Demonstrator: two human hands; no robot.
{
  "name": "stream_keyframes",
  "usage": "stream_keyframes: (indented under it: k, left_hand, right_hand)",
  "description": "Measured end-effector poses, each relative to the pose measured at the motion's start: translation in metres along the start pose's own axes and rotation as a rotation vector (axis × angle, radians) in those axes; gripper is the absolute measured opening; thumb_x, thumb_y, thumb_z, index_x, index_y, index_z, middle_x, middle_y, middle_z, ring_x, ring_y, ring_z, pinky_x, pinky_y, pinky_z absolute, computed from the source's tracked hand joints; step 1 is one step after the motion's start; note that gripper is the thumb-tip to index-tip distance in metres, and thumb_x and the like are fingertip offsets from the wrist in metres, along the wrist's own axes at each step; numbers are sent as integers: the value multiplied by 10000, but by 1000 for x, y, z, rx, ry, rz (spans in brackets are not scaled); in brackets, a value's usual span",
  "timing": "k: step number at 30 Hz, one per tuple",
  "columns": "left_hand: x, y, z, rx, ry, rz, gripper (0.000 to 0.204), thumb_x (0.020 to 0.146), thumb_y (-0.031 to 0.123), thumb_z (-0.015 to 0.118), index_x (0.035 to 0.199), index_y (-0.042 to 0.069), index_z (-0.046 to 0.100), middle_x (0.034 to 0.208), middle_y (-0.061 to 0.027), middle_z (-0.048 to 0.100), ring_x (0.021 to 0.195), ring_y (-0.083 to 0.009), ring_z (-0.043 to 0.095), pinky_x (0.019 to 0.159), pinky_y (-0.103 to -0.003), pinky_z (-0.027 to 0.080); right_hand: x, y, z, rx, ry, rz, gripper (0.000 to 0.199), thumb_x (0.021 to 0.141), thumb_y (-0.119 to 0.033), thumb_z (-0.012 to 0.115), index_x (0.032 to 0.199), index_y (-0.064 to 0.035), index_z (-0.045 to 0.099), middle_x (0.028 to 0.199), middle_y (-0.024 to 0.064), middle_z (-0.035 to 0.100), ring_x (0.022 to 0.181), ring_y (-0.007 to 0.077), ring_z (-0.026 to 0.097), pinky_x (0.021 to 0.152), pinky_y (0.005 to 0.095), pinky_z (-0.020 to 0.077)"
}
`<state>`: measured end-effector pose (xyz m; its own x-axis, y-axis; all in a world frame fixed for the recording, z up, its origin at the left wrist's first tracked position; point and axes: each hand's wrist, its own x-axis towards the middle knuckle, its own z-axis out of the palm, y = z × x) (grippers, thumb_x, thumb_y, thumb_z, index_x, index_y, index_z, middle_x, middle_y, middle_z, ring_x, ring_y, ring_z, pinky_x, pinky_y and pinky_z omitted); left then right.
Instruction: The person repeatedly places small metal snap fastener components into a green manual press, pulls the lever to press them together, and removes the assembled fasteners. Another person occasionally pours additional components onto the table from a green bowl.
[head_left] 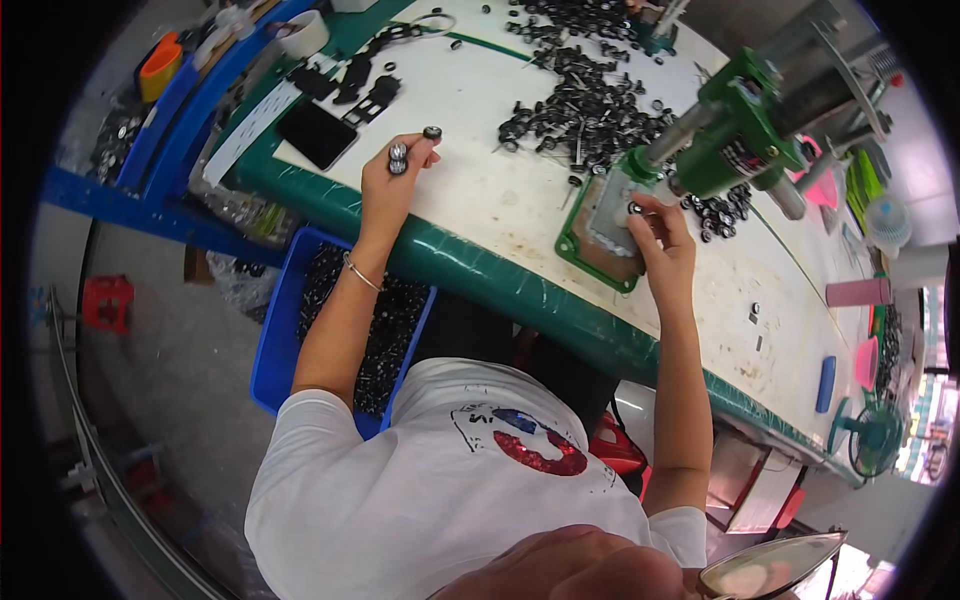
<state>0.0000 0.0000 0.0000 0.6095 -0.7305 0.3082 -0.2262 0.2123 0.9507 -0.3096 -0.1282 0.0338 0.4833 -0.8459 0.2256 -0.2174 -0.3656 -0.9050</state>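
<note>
My left hand (385, 195) is raised above the table's near edge, its fingers closed around small black wheels with silvery centres. One wheel (432, 132) is pinched at the fingertips, and two others (397, 158) show against the fingers. To the right, my right hand (672, 240) reaches over the base (572, 245) of a green hand press (735, 130). Its thumb and forefinger pinch another small wheel (635, 208) just below the press head. Whether that wheel touches the base I cannot tell.
A large heap of black wheels (590, 110), some with thin metal pins, covers the table's far side. A smaller cluster (722, 212) lies right of the press. Left are a phone (317, 134) and black plastic parts (375, 100). Below stands a blue bin (268, 370) of small dark parts.
</note>
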Motion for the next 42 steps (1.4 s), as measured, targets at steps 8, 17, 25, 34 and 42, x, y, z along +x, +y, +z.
stream_keyframes:
  k: [8, 17, 25, 34, 42]
  left_hand:
    - [38, -14, 20, -635, -44, -294, 246, 932, 206, 592, 1017, -24, 607, 834, -49, 606, 737, -125, 550, 698, -243, 446]
    - [32, 6, 42, -562, -92, -167, 234, 939, 201, 578, 993, -25, 608, 827, -73, 631, 703, -128, 572, 656, -242, 454]
    - [23, -14, -20, -161, 300, 29, 207, 970, 217, 524, 999, 20, 581, 821, -44, 639, 839, -109, 566, 796, -247, 391]
    - [8, -12, 21, -744, 91, -466, 219, 965, 202, 533, 1033, -3, 564, 816, -90, 633, 860, -187, 603, 900, -318, 453]
    - [-10, -14, 23, -927, 180, -394, 255, 971, 206, 520, 1124, 4, 497, 841, -84, 625, 917, -193, 603, 931, -338, 447]
  right_hand:
    - [1, 4, 5, 52, 25, 19, 283, 838, -117, 670, 1102, -17, 639, 950, -3, 555, 754, 67, 487, 724, 222, 430]
    - [-8, 0, -4, -1, 64, -41, 267, 859, -99, 641, 1112, -14, 627, 969, 27, 556, 819, 94, 537, 766, 237, 445]
    - [-41, -5, 7, 136, 102, -8, 158, 897, -45, 583, 1038, 1, 635, 923, 41, 563, 776, 95, 552, 704, 230, 448]
    - [-36, -39, 70, -88, -202, -263, 171, 852, -22, 622, 1022, -9, 639, 896, 108, 610, 731, 180, 590, 664, 259, 478]
    - [7, -34, 157, -569, -123, -556, 347, 793, -91, 641, 1136, -55, 599, 1191, 149, 573, 1090, 310, 538, 915, 383, 454]
